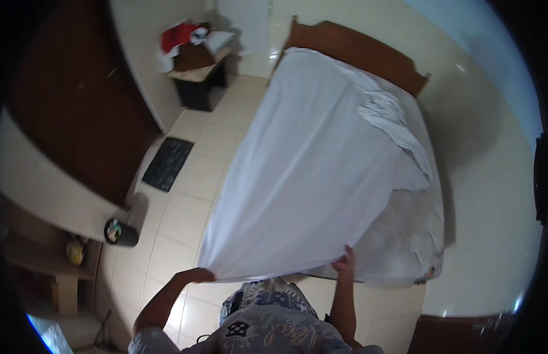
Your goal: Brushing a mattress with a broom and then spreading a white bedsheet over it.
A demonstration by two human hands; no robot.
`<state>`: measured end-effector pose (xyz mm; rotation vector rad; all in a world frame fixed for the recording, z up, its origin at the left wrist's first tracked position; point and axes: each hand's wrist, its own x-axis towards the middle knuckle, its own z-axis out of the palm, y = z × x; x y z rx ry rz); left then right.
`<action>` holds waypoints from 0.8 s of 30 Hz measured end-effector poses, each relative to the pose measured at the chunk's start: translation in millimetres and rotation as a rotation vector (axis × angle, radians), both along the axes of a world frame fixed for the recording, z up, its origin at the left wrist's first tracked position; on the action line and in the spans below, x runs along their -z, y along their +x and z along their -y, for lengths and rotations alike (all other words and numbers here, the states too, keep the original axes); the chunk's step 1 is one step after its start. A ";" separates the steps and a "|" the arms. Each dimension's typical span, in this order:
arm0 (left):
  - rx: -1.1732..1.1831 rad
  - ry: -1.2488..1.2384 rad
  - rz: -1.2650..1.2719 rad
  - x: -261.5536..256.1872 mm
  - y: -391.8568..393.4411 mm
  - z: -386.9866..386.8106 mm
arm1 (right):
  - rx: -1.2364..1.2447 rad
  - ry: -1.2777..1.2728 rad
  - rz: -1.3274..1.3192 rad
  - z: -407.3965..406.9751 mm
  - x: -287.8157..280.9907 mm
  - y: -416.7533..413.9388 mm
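A white bed sheet [296, 177] lies stretched over the left and middle of a bed, and its near edge is pulled taut between my two hands. My left hand [203, 275] grips the sheet's near left corner, off the side of the mattress. On the right, my right hand [343, 261] holds the near edge above the foot of the bed. The sheet is bunched in folds near the upper right. Part of the stained mattress [389, 239] shows uncovered at the lower right. A wooden headboard [353, 48] stands at the far end.
Clothes [189, 48] lie piled on a small table [192, 75] at the back left. A dark mat [168, 163] is on the tiled floor by a brown door [79, 101]. A small bin [121, 233] and a wooden shelf unit [48, 261] stand at left. A wall borders the bed's right side.
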<state>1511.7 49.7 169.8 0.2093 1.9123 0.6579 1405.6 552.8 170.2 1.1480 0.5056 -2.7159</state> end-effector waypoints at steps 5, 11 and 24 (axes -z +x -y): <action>-0.081 -0.284 -0.171 -4.1 9.2 127.7 | 0.123 -0.087 0.031 27.1 4.0 7.8; 0.172 -0.531 -0.237 39.7 -20.5 147.8 | 0.371 -0.229 0.006 27.2 20.8 16.3; 0.077 0.217 -1.071 -54.3 -110.4 -347.9 | 0.021 0.263 -0.410 25.3 -27.4 -8.2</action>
